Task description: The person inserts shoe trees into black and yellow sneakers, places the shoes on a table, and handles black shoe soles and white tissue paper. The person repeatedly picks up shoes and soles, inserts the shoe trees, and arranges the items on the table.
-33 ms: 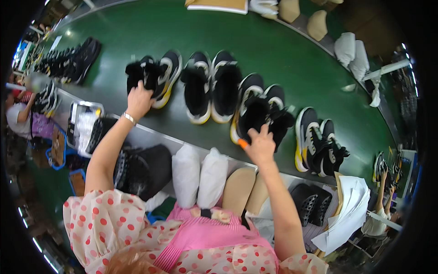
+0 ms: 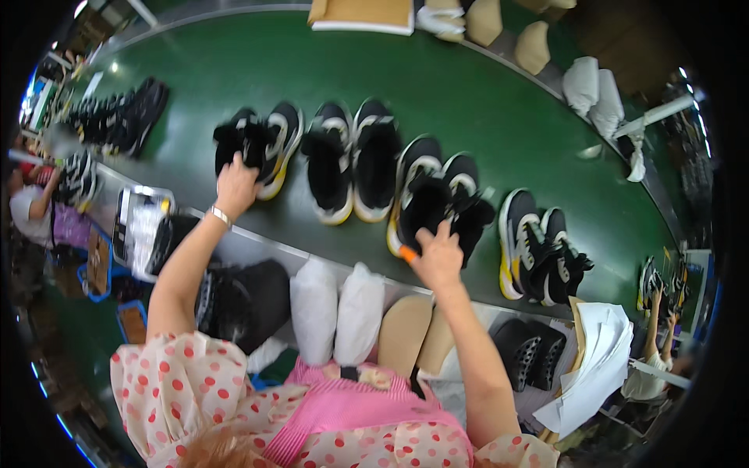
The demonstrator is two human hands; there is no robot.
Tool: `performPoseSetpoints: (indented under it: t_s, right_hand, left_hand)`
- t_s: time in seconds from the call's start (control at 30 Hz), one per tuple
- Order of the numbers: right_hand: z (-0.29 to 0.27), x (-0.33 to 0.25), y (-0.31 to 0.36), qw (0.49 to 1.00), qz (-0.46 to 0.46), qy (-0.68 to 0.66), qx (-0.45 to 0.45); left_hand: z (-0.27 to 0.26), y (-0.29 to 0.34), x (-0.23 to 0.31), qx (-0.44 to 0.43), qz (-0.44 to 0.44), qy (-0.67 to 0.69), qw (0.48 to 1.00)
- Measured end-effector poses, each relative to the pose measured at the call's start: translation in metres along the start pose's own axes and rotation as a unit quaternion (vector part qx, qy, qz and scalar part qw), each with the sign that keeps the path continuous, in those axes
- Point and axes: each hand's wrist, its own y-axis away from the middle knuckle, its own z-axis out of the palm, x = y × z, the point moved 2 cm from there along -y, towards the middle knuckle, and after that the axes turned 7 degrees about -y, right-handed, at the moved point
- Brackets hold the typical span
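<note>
On the green surface stand several black sneakers with grey trim, yellow-edged soles and black furry linings. My left hand [image 2: 236, 187], wearing a bracelet, grips the heel collar of the left shoe of the leftmost pair [image 2: 269, 148]. My right hand [image 2: 438, 255] has its fingers hooked on the collar of a sneaker [image 2: 417, 183] in the third pair; an orange cover is on its thumb. These fingers partly hide the heels. Between my hands stands another pair [image 2: 374, 168], touched by neither. A fourth pair [image 2: 521, 234] is off to the right.
Near the table's edge lie white wrapped forms [image 2: 314, 312], beige inserts [image 2: 406, 335], black shoes [image 2: 250, 304] and a stack of papers [image 2: 597, 366]. A row of black shoes [image 2: 129, 117] is at the far left. Co-workers [image 2: 43, 203] sit at both sides.
The whole scene sits slightly lower and further left in the view. Both hands stay at the same sneakers.
</note>
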Motion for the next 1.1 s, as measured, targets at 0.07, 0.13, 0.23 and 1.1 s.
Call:
performPoseSetpoints:
  t_s: [0.07,0.13,0.23,1.1]
  right_hand:
    - [0.003,0.002,-0.003,1.000,0.013,-0.013,-0.010]
    - [0.008,0.002,-0.002,1.000,0.009,-0.019,-0.013]
    - [0.003,0.007,-0.002,0.999,0.015,-0.037,0.005]
    - [-0.051,0.197,0.073,0.974,0.209,0.079,-0.034]
  left_hand:
    - [-0.008,-0.006,0.013,-0.005,0.006,0.025,1.000]
    - [-0.017,-0.006,0.033,-0.045,-0.006,0.098,0.994]
    - [-0.025,-0.007,0.068,-0.011,0.017,0.130,0.991]
    - [-0.070,0.013,0.261,-0.005,0.130,0.251,0.959]
